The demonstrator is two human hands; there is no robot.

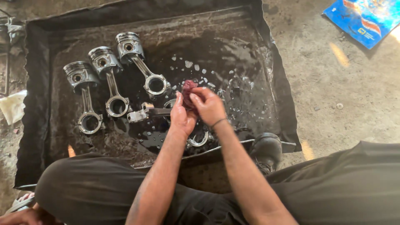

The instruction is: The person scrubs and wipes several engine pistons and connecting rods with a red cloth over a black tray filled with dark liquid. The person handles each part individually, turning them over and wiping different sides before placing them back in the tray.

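Observation:
My left hand (181, 116) and my right hand (208, 105) meet over the middle of a black tray (37, 104) filled with dark oily liquid. Both hands close on a dark red rag (188, 88). Just left of my left hand a connecting rod (146, 112) sticks out sideways, and whether the hand grips it I cannot tell. A round bearing cap (199, 141) lies in the liquid under my wrists. Three metal pistons with connecting rods lie side by side at the left of the tray: left piston (81, 77), middle piston (104, 60), right piston (129, 46).
The tray sits on a rough concrete floor (341, 104). A blue printed packet (366, 18) lies at the top right. A whitish cloth (12, 106) lies left of the tray. My black shoe (266, 150) rests at the tray's near edge, between my knees in dark trousers.

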